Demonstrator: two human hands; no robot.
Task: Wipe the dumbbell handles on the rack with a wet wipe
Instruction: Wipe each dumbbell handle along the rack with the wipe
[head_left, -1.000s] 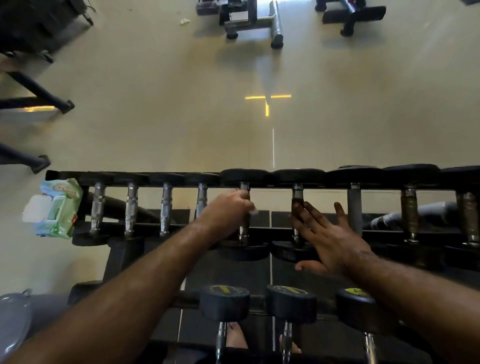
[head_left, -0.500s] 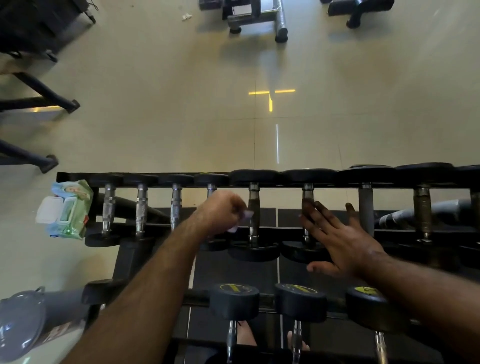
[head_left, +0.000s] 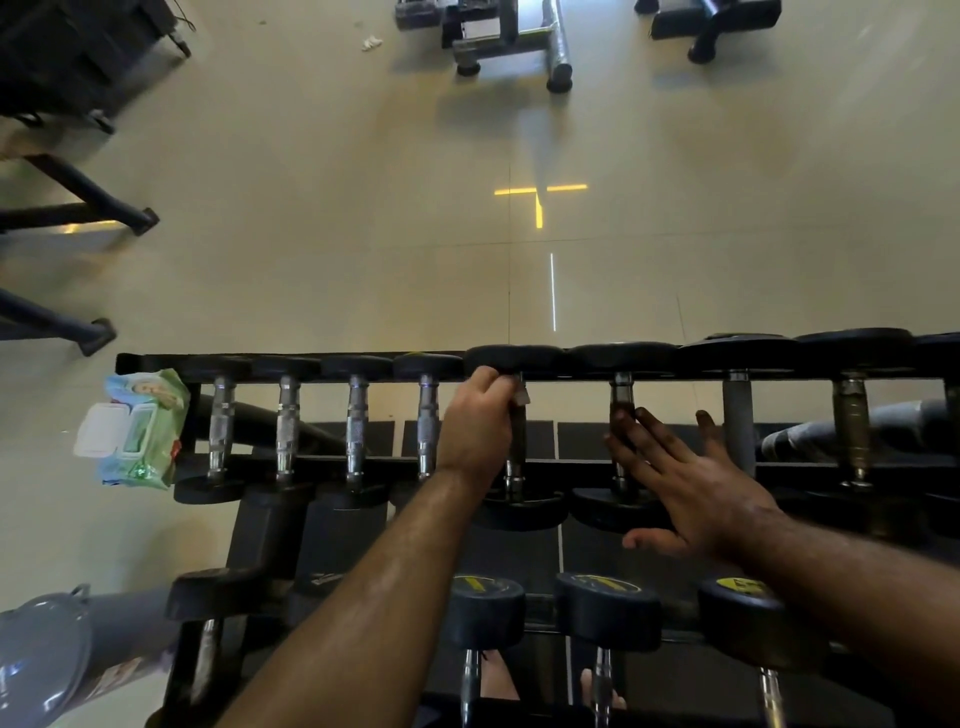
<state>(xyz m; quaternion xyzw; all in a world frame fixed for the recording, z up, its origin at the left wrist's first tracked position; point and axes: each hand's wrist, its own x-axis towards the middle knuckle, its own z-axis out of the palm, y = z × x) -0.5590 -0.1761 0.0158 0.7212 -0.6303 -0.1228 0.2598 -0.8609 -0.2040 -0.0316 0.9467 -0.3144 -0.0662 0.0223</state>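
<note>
A black rack (head_left: 156, 361) holds a row of dumbbells with chrome handles on its top tier. My left hand (head_left: 480, 421) grips the far end of the fifth dumbbell's handle (head_left: 515, 457), with a bit of white wet wipe (head_left: 522, 397) showing at the fingertips. My right hand (head_left: 680, 478) lies flat with straight fingers on the neighbouring dumbbell (head_left: 621, 395), its fingertips on that handle. A wet wipe pack (head_left: 132, 428) sits at the rack's left end.
A lower tier carries more dumbbells (head_left: 485, 610) close to me. A grey bin (head_left: 44, 660) stands at lower left. Gym benches (head_left: 511, 36) and black machine legs (head_left: 93, 200) stand on the beige floor beyond the rack.
My left hand with the wipe has slid away from me along the fifth handle, up to its far end. My right hand has stayed on the neighbouring dumbbell.
</note>
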